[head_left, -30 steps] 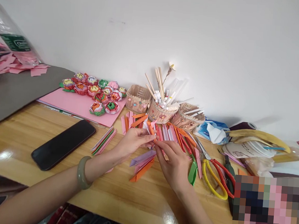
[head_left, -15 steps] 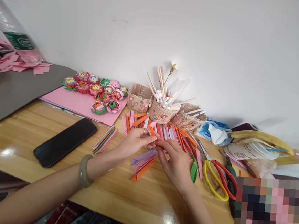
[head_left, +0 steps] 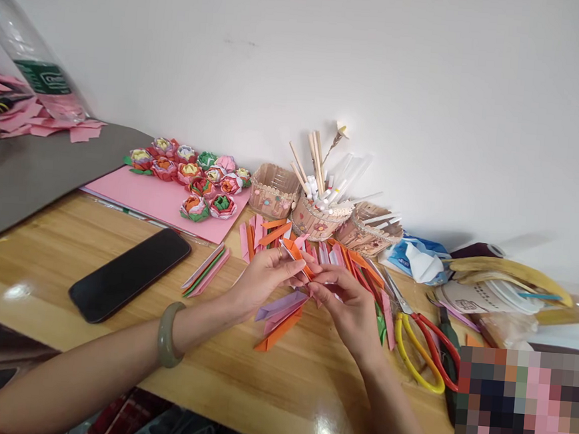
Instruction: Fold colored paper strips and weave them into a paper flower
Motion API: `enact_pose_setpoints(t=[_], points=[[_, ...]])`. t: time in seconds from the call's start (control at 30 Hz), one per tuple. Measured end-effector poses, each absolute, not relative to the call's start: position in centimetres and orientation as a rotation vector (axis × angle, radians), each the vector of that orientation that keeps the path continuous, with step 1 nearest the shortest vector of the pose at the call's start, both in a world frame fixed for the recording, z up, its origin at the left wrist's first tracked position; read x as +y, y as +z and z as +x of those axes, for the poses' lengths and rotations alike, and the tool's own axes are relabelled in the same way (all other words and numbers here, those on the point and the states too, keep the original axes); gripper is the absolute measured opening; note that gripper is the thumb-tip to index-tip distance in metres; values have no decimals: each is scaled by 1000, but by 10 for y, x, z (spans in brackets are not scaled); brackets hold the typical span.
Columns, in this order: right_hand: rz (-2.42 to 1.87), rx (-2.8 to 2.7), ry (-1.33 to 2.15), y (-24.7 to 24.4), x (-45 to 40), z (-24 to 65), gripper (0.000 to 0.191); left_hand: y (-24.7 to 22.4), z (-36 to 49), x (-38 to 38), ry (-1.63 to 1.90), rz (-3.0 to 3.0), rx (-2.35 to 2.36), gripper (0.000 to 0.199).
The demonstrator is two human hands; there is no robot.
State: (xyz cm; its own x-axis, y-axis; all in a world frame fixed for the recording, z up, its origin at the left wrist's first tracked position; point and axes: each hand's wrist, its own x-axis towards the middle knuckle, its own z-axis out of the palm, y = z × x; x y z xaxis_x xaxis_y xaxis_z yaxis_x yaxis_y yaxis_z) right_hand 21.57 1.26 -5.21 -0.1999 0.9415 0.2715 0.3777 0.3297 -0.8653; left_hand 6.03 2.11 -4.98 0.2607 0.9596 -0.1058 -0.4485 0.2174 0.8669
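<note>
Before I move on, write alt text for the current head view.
The left hand holds a folded orange paper, the right hand at its end, over folded pieces on a wooden table. At left lie a black phone and paper flowers on a pink sheet; three decorated baskets stand behind, scissors at right.

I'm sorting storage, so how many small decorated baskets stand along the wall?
3: the left basket, beside the paper flowers; the middle basket, holding wooden sticks; and the right basket, nearest the tissue pack.

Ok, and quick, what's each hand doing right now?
Left hand: closed, holding the folded orange paper.
Right hand: closed, pinching that paper's lower end.
</note>
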Motion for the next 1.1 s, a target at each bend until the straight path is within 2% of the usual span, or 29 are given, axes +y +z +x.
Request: enact_pose_setpoints(t=[0.1, 0.17, 0.37, 0.53, 0.73, 0.97, 1.1], points=[[-1208, -1617, 1077, -49, 14, 218, 19, -49, 59, 22, 1142, 829, 769, 23], [-1263, -1560, 1019, -46, 17, 225, 20, -48, 56, 24, 1168, 819, 754, 28], [-1575, -1446, 490, -32, 28, 262, 24, -43, 48, 31, 1291, 869, 764, 31], [-2114, -1724, 36, -22, 27, 295, 22, -35, 40, 35, 1426, 830, 846, 23], [-2158, -2256, 381, -23, 23, 321, 17, -25, 29, 42, 1573, 767, 865, 23], [-2336, -2230, 194, -11, 14, 319, 18, -26, 29, 42, 1535, 752, 869, 22], [-2564, -2303, 272, -15, 8, 306, 33, -29, 31, 41, 1508, 742, 883, 24]])
